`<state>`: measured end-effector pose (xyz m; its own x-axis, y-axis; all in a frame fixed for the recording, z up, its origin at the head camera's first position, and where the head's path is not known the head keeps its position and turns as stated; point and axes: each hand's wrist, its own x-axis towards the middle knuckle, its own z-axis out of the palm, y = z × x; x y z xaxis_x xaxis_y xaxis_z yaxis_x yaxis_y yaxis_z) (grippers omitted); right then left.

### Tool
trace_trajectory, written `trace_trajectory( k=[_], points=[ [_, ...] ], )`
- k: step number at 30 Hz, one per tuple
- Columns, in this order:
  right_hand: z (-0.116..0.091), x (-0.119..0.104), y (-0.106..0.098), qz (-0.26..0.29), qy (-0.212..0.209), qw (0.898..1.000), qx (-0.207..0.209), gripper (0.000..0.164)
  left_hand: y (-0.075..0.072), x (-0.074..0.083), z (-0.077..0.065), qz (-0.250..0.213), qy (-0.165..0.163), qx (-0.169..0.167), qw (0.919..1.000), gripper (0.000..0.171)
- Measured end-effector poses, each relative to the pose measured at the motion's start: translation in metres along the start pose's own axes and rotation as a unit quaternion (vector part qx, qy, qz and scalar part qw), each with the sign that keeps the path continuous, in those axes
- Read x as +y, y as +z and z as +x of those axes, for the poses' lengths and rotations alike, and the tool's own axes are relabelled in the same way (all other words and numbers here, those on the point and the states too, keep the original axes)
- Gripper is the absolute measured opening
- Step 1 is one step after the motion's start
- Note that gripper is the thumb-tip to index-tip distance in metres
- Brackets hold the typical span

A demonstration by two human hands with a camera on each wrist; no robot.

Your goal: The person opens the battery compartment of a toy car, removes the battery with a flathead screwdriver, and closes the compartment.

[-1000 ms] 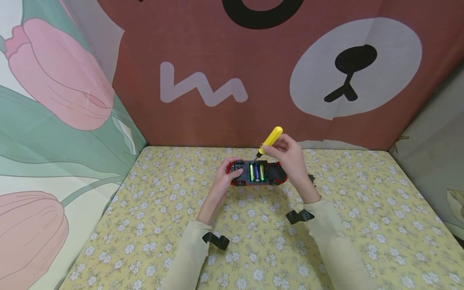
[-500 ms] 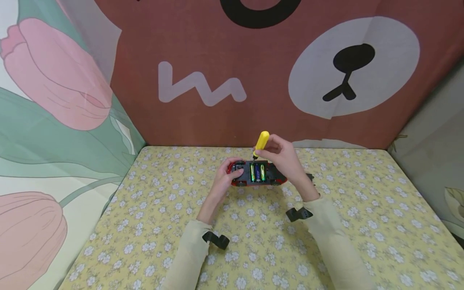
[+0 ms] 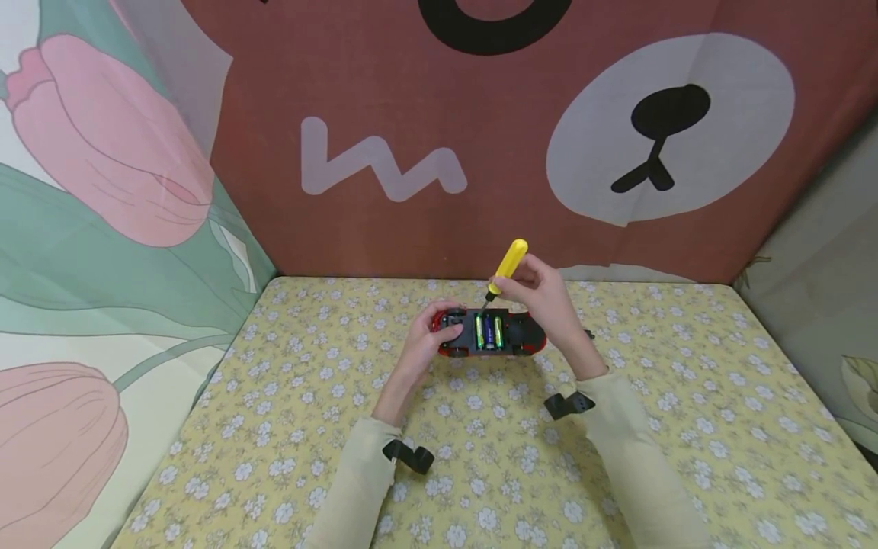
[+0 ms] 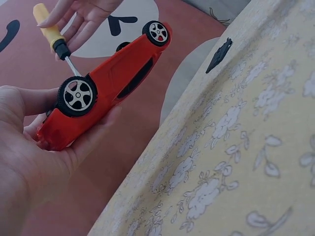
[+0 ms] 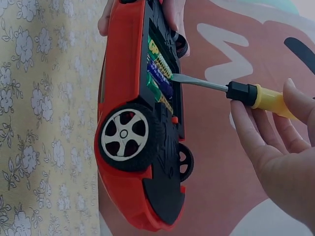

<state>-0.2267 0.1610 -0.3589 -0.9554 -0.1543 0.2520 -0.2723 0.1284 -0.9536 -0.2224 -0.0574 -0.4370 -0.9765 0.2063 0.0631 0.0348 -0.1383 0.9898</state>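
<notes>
My left hand [image 3: 427, 335] grips one end of a red toy car [image 4: 118, 73], which is turned so its black underside faces up. Three batteries [image 5: 160, 73], two green and one blue, sit side by side in the open compartment in the underside. In my right hand [image 3: 545, 301] a yellow-handled screwdriver [image 5: 268, 101] is pinched between thumb and fingers. Its flat metal tip reaches the batteries near the compartment's far edge; whether it touches one I cannot tell for sure. In the left wrist view the car's wheel hides the tip.
A small black plastic piece [image 4: 219, 55] lies on the flower-patterned tablecloth [image 3: 473, 473], to the right of the car and partly behind my right wrist in the head view. Behind the table rises a brown cloth backdrop [image 3: 384, 236].
The screwdriver handle swung left toward upright, then tilted back to the right with my right hand. The car has dipped slightly toward me, still in my left hand.
</notes>
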Motion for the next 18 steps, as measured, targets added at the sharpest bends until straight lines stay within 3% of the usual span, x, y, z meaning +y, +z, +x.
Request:
trace_trajectory(
  k=[18],
  points=[
    [0.002, 0.011, -0.004, 0.055, 0.028, 0.998, 0.017, 0.039, -0.003, 0.001, -0.001, -0.031, -0.007, 0.01, 0.9994, 0.041]
  ],
)
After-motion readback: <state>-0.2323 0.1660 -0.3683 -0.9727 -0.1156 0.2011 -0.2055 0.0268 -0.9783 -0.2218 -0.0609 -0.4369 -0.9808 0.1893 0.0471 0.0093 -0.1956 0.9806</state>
